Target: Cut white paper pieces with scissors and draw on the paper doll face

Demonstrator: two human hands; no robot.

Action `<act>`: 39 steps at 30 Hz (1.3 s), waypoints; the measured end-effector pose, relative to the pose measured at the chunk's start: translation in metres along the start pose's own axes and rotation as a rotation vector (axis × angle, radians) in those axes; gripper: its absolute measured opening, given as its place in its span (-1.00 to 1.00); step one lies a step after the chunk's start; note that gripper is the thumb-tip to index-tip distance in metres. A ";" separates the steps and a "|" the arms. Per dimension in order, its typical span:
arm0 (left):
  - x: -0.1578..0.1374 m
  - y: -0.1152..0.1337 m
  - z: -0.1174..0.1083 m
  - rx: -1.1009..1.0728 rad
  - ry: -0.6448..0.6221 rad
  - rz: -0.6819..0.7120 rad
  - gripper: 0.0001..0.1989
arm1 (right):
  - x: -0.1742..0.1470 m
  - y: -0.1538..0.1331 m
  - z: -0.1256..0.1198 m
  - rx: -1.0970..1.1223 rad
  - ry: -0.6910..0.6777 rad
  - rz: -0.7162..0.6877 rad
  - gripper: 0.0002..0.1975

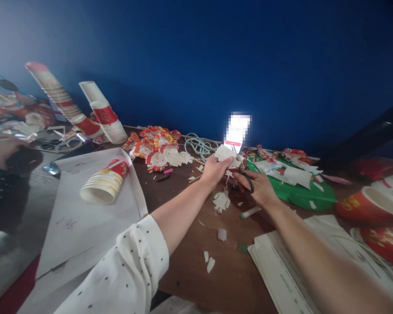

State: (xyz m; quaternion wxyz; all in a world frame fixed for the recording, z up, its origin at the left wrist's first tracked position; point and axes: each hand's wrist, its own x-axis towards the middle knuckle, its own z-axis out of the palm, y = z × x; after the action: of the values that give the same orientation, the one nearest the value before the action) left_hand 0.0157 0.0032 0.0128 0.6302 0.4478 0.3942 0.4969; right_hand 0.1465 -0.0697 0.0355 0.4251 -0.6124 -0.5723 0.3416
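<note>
Between the thumb and fingers of my left hand [216, 169] is a piece of white paper [224, 152]. My right hand [257, 185] grips scissors by their dark handle [249, 182], the blades up against the paper. A small white star-shaped cutout [229, 173] shows just under the paper, close to both hands. Below it on the brown table lies a jagged white paper cutout [221, 200]. A green-capped marker [250, 213] rests under my right wrist. Behind the paper, a lit phone screen [233, 135] leans near the blue wall.
Nested paper cups [105, 183] lie on a white box lid [85, 226] at left; tilted cup stacks [108, 117] stand behind. Decorated cup pieces [159, 148] and a pale cord [201, 146] sit at the back. Right are a green sheet [301, 198] and red cups [370, 205]. Another person's hand [3, 150] is far left.
</note>
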 end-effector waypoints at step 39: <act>-0.001 0.006 0.001 -0.067 0.011 0.009 -0.71 | 0.000 0.000 -0.004 -0.032 -0.040 -0.039 -0.50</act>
State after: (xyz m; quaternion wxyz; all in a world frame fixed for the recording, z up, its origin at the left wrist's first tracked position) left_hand 0.0149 0.0023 0.0190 0.6406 0.4253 0.3788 0.5150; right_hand 0.1500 -0.0707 0.0370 0.4102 -0.6008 -0.5979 0.3366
